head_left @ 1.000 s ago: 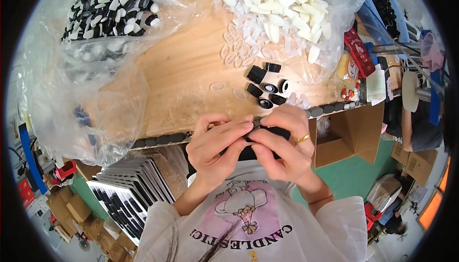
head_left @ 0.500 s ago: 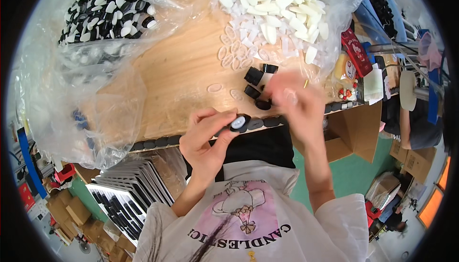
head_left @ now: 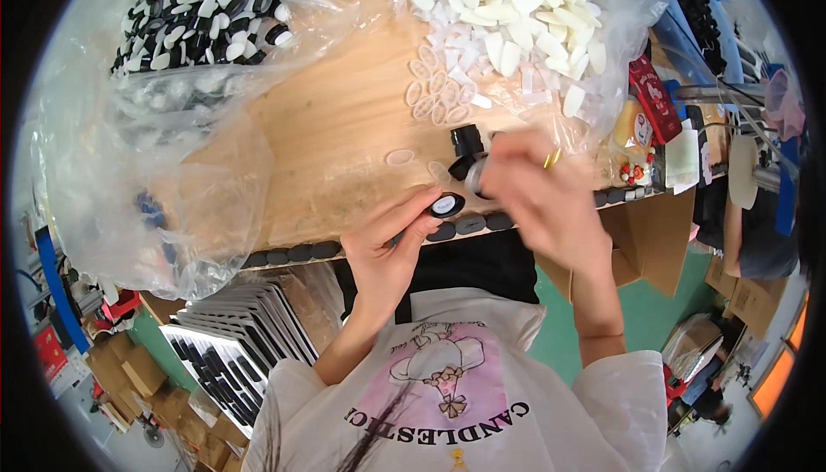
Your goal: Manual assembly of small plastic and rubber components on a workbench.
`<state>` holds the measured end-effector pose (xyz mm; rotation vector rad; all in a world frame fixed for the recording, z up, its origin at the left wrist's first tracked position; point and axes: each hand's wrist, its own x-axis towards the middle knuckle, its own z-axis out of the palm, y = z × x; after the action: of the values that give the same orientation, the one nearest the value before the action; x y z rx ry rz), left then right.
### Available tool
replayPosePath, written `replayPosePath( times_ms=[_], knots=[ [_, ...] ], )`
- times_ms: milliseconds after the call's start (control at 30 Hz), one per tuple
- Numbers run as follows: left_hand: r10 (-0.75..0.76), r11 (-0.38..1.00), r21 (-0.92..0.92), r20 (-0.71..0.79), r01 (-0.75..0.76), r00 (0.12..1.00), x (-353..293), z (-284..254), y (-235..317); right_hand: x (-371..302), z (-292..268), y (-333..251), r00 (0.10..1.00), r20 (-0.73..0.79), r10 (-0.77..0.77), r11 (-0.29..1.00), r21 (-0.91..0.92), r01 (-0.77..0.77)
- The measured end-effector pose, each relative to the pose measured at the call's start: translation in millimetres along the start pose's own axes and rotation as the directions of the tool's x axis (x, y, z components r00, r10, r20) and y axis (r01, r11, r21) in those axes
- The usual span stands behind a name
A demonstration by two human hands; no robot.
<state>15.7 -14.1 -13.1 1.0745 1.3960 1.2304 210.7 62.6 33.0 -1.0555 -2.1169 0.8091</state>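
A small black oval cap [head_left: 446, 206] with a pale oval face is pinched between the thumb and fingers of my left hand [head_left: 385, 244], just over the near edge of the table. My right hand [head_left: 544, 192] hovers to the right of it, smeared by motion, so its fingers do not show clearly. Close by its fingertips stand a few black oval pieces [head_left: 465, 140], partly covered by the hand. A thin clear oval ring [head_left: 399, 157] lies on the wood beyond my left hand.
Several clear oval rings [head_left: 438, 98] lie below a heap of cream oval pieces [head_left: 551, 20] on plastic. Black-and-white pieces [head_left: 202, 20] are heaped at the far left, above a clear plastic bag [head_left: 206, 171]. Dark pads [head_left: 299, 252] line the table edge. An open carton [head_left: 658, 244] stands below right.
My right hand has shifted slightly right and down, and the black pieces beside it are arranged differently. My left hand keeps the cap, its pale face turned more upward.
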Motion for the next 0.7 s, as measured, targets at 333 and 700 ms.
replayPosePath(
  times_ms=[333, 700],
  knots=[
    [0.040, 0.999, -0.015, 0.108, -0.039, 0.993, 0, 14, 28, -28, 14, -32, 0.991, -0.037, -0.127, 0.980, -0.159, 0.120],
    [0.472, 0.882, 0.030, -0.017, -0.471, 0.882, -13, 7, 25, -33, 18, -30, 0.985, -0.165, -0.056, 0.990, 0.120, 0.076]
  ],
)
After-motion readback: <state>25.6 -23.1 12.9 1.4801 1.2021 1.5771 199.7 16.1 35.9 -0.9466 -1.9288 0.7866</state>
